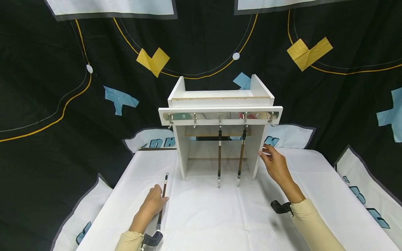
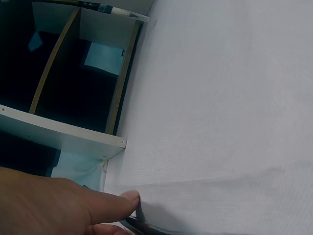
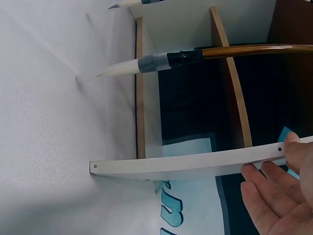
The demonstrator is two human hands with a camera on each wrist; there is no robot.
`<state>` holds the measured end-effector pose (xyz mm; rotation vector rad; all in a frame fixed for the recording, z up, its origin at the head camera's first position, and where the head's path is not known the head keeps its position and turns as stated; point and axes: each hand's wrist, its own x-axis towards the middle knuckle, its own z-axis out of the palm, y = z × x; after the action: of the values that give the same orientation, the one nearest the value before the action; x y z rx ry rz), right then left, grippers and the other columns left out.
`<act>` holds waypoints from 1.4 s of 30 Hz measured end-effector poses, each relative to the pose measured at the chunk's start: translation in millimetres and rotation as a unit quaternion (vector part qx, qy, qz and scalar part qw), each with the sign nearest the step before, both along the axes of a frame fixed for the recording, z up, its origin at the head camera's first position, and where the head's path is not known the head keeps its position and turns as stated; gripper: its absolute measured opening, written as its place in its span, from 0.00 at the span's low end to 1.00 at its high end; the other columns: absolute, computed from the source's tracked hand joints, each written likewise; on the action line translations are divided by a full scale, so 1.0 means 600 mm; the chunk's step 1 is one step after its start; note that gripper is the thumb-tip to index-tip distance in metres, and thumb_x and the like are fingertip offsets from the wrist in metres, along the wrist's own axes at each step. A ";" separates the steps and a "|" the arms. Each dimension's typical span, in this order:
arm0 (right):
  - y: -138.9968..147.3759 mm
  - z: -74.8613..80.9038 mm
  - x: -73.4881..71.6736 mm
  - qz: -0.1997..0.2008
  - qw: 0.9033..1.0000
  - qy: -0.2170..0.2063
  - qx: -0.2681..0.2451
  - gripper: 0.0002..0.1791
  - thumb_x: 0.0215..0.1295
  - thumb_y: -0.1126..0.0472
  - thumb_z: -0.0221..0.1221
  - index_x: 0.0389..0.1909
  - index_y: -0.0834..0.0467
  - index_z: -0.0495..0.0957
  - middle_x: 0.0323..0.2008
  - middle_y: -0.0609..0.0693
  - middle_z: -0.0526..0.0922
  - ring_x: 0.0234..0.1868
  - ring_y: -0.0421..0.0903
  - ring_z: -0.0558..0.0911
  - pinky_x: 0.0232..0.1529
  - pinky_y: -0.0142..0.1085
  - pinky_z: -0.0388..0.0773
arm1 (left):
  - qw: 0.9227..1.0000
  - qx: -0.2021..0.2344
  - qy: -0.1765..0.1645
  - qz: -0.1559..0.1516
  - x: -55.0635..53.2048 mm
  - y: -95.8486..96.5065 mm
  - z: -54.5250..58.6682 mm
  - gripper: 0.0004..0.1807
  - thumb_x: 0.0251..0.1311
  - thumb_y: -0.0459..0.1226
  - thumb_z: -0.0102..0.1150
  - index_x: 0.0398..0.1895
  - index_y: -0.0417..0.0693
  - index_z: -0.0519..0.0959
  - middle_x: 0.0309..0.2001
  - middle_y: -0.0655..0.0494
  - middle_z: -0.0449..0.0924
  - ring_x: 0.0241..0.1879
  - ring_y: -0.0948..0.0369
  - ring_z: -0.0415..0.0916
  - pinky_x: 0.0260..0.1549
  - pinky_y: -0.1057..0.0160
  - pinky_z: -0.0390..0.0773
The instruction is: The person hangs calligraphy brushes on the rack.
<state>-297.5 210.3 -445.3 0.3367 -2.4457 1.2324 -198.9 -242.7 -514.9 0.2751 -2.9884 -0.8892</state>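
My left hand (image 1: 153,201) pinches the dark handle of a calligraphy brush (image 1: 164,188) at the table's left. Its hanging loop points away from me. In the left wrist view the thumb (image 2: 115,205) overlaps a short dark piece of the handle. A white wooden rack (image 1: 220,102) stands at the middle back, with a hook rail (image 1: 201,116) across its front. Two brown-handled brushes (image 1: 219,153) (image 1: 242,153) hang from its hooks, white tips down. My right hand (image 1: 276,165) holds the rack's right side panel (image 3: 195,164), thumb at the front edge, fingers on the outer face.
A white cloth (image 1: 207,216) covers the table. Behind it hangs a black curtain (image 1: 201,42) with yellow and blue tape pieces. The rack has an open top tray (image 1: 220,94) and shelf boards below. Other hooks (image 1: 170,121) on the rail carry nothing.
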 end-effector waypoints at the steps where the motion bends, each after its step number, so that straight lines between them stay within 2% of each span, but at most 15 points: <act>1: 0.000 0.000 0.000 0.000 1.000 0.000 0.000 0.25 0.83 0.56 0.56 0.71 0.66 0.71 0.62 0.70 0.81 0.58 0.69 0.85 0.58 0.61 0.84 | 1.000 -0.001 0.001 0.000 -0.001 0.001 0.000 0.24 0.66 0.33 0.66 0.54 0.22 0.69 0.39 0.35 0.74 0.37 0.44 0.80 0.39 0.39 0.88; 5: 0.001 0.000 0.000 -0.001 1.000 -0.005 0.003 0.25 0.83 0.55 0.56 0.71 0.66 0.71 0.63 0.70 0.80 0.58 0.69 0.85 0.59 0.61 0.83 | 1.000 -0.011 0.002 -0.002 -0.002 0.005 0.003 0.28 0.66 0.33 0.65 0.58 0.17 0.67 0.42 0.30 0.76 0.41 0.38 0.82 0.44 0.35 0.87; 10: 0.001 -0.001 0.000 -0.002 1.000 -0.006 0.004 0.25 0.83 0.55 0.55 0.71 0.66 0.71 0.62 0.70 0.81 0.57 0.69 0.85 0.58 0.61 0.84 | 1.000 -0.015 0.002 -0.003 -0.001 0.010 0.003 0.36 0.67 0.33 0.64 0.66 0.13 0.61 0.50 0.20 0.76 0.50 0.29 0.82 0.51 0.31 0.83; 13: 0.000 -0.002 0.000 -0.002 1.000 -0.003 0.005 0.25 0.83 0.55 0.55 0.71 0.66 0.71 0.62 0.70 0.81 0.57 0.69 0.85 0.58 0.61 0.84 | 1.000 -0.013 0.006 -0.002 0.000 0.011 0.004 0.37 0.67 0.32 0.64 0.68 0.11 0.60 0.53 0.16 0.75 0.52 0.27 0.81 0.52 0.30 0.82; 16: 0.000 -0.004 0.000 0.000 1.000 -0.001 0.005 0.25 0.83 0.56 0.55 0.71 0.66 0.71 0.62 0.70 0.81 0.58 0.69 0.85 0.58 0.61 0.84 | 1.000 -0.016 0.005 -0.005 -0.001 0.010 0.004 0.33 0.67 0.32 0.63 0.65 0.12 0.63 0.47 0.20 0.78 0.46 0.31 0.84 0.47 0.34 0.86; 20: -0.001 -0.006 -0.001 0.000 1.000 0.002 0.006 0.24 0.83 0.56 0.55 0.71 0.65 0.71 0.62 0.70 0.81 0.58 0.69 0.85 0.58 0.60 0.84 | 1.000 -0.020 -0.002 -0.006 -0.003 0.006 0.004 0.24 0.68 0.29 0.61 0.58 0.15 0.68 0.35 0.34 0.78 0.34 0.44 0.84 0.35 0.43 0.90; 22: -0.002 -0.006 -0.001 -0.003 1.000 0.004 0.007 0.24 0.83 0.56 0.55 0.71 0.66 0.71 0.62 0.70 0.82 0.57 0.68 0.85 0.58 0.60 0.84 | 1.000 -0.020 -0.004 -0.006 -0.004 0.005 0.005 0.22 0.67 0.29 0.60 0.56 0.16 0.69 0.33 0.37 0.77 0.32 0.47 0.83 0.32 0.46 0.90; 29: -0.002 -0.006 0.000 -0.005 1.000 0.010 0.007 0.24 0.83 0.56 0.55 0.70 0.67 0.71 0.61 0.71 0.82 0.57 0.69 0.85 0.58 0.61 0.84 | 1.000 -0.005 0.003 -0.011 0.002 0.000 0.011 0.14 0.67 0.30 0.60 0.48 0.25 0.73 0.30 0.42 0.80 0.28 0.53 0.82 0.30 0.48 0.89; 34: -0.002 -0.006 0.000 -0.007 1.000 -0.002 0.007 0.25 0.83 0.55 0.55 0.71 0.65 0.71 0.62 0.69 0.81 0.57 0.68 0.85 0.58 0.61 0.84 | 1.000 0.020 -0.002 -0.009 0.008 -0.006 0.015 0.09 0.67 0.29 0.57 0.45 0.31 0.73 0.29 0.45 0.79 0.28 0.54 0.79 0.26 0.54 0.84; 38: -0.002 -0.006 0.000 -0.007 1.000 -0.006 0.007 0.25 0.83 0.56 0.55 0.72 0.65 0.70 0.62 0.69 0.81 0.57 0.68 0.85 0.57 0.60 0.84 | 1.000 0.028 -0.001 -0.006 0.012 -0.009 0.021 0.11 0.69 0.30 0.56 0.49 0.30 0.73 0.31 0.45 0.80 0.28 0.55 0.78 0.26 0.57 0.82; 42: -0.002 -0.006 0.000 -0.007 1.000 -0.005 0.007 0.25 0.83 0.56 0.55 0.72 0.65 0.71 0.62 0.69 0.81 0.57 0.68 0.85 0.57 0.60 0.84 | 0.999 0.042 0.020 -0.003 0.013 -0.017 0.025 0.14 0.71 0.30 0.56 0.54 0.28 0.73 0.33 0.45 0.82 0.28 0.56 0.77 0.24 0.61 0.79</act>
<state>-297.5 209.3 -448.8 0.3168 -2.4624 1.2150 -191.3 -252.6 -500.1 0.2470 -2.9219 -1.0093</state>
